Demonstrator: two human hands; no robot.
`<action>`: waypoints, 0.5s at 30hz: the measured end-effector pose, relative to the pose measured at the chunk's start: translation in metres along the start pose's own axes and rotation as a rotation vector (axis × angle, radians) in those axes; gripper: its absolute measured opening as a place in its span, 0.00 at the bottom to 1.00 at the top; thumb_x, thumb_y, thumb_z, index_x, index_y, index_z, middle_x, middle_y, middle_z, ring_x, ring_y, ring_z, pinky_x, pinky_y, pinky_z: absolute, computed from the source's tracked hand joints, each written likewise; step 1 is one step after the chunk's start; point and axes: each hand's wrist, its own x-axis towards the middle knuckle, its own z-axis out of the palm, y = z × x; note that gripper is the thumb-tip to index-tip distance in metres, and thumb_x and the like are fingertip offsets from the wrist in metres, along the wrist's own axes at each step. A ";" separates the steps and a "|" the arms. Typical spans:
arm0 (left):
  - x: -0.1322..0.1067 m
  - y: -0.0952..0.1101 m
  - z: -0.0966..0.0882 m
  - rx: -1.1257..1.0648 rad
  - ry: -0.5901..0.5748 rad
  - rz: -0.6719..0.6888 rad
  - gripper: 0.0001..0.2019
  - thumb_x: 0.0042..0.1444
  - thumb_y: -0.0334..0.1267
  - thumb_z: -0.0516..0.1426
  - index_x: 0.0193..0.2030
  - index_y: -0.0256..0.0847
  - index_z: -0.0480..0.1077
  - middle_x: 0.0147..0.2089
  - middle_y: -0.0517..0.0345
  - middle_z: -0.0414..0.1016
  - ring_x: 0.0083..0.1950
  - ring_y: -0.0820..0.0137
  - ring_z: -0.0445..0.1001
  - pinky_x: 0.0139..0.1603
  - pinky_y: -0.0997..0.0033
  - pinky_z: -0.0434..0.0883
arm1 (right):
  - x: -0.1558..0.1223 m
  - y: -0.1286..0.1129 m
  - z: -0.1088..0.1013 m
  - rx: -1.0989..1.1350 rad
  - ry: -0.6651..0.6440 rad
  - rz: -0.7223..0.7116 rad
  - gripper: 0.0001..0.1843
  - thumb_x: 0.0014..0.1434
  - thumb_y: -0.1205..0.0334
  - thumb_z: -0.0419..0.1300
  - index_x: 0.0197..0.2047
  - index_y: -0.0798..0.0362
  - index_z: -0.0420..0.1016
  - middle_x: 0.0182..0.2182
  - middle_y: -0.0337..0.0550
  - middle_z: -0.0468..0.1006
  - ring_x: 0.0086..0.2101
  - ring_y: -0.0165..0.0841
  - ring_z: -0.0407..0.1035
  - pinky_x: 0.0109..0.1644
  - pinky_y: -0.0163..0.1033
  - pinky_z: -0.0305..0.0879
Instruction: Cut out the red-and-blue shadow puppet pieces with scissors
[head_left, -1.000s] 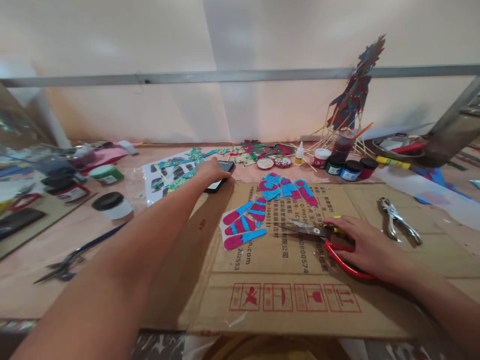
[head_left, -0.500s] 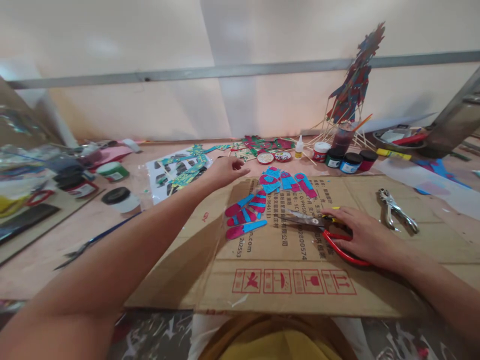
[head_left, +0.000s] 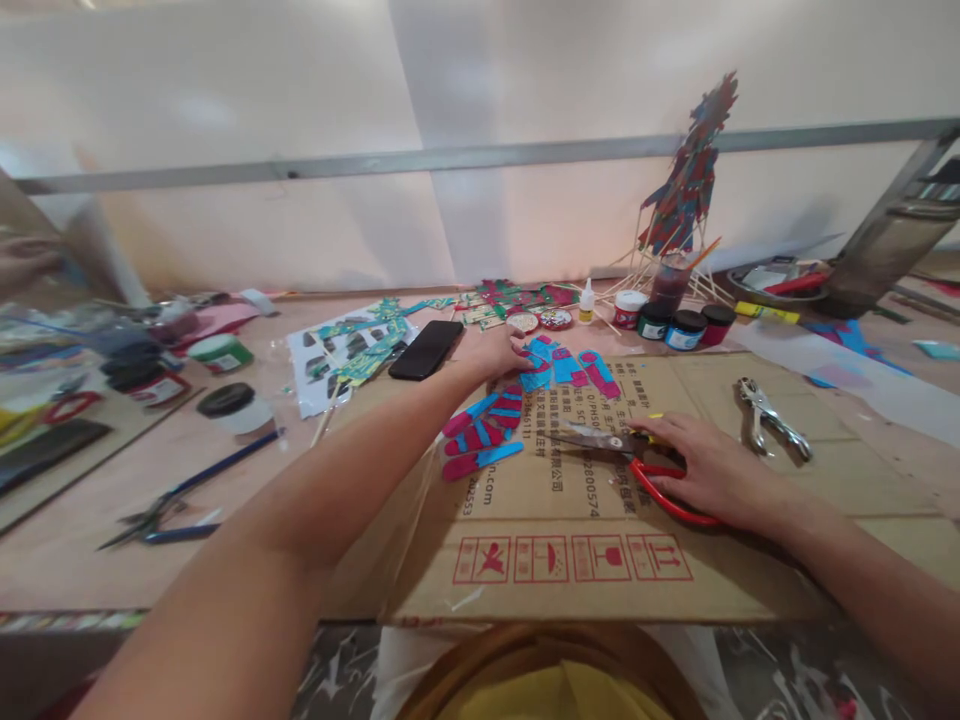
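My left hand (head_left: 501,355) reaches far across the cardboard sheet (head_left: 675,530), fingers curled on the edge of a pink and blue painted cut-out (head_left: 538,366). More such cut-outs (head_left: 480,445) lie in a loose cluster just below it. A black phone (head_left: 427,349) lies to the left of that hand, untouched. My right hand (head_left: 709,470) rests on the cardboard with its fingers over the red handles of the scissors (head_left: 637,455); the blades point left toward the cut-outs.
Metal punch pliers (head_left: 769,415) lie right of my right hand. Paint jars (head_left: 684,328), a glue bottle (head_left: 586,300) and a stick puppet (head_left: 686,190) stand at the back. Blue-handled scissors (head_left: 180,495) and a white jar (head_left: 229,405) lie left.
My left hand has left the phone and swung right onto the pink and blue cut-outs. My right hand has stayed on the scissors. The camera shifted slightly.
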 end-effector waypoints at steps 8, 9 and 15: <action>0.009 -0.015 -0.009 -0.538 0.013 -0.105 0.20 0.37 0.34 0.77 0.36 0.39 0.76 0.29 0.59 0.79 0.32 0.68 0.78 0.35 0.70 0.72 | -0.001 0.000 0.002 -0.042 0.011 -0.004 0.30 0.61 0.54 0.64 0.66 0.48 0.74 0.56 0.56 0.80 0.53 0.53 0.77 0.55 0.58 0.76; 0.009 -0.015 -0.013 -0.576 0.002 -0.105 0.18 0.38 0.33 0.76 0.35 0.39 0.76 0.28 0.59 0.78 0.31 0.70 0.76 0.34 0.71 0.71 | -0.001 0.000 0.002 -0.042 0.007 -0.002 0.30 0.61 0.54 0.64 0.66 0.48 0.73 0.56 0.56 0.80 0.53 0.52 0.77 0.55 0.57 0.76; 0.014 -0.012 -0.035 -0.878 -0.021 -0.133 0.13 0.42 0.27 0.74 0.31 0.40 0.76 0.27 0.58 0.78 0.27 0.75 0.71 0.28 0.74 0.65 | 0.000 -0.001 0.001 -0.055 -0.023 0.002 0.28 0.63 0.55 0.62 0.66 0.50 0.73 0.58 0.57 0.79 0.54 0.53 0.76 0.56 0.58 0.75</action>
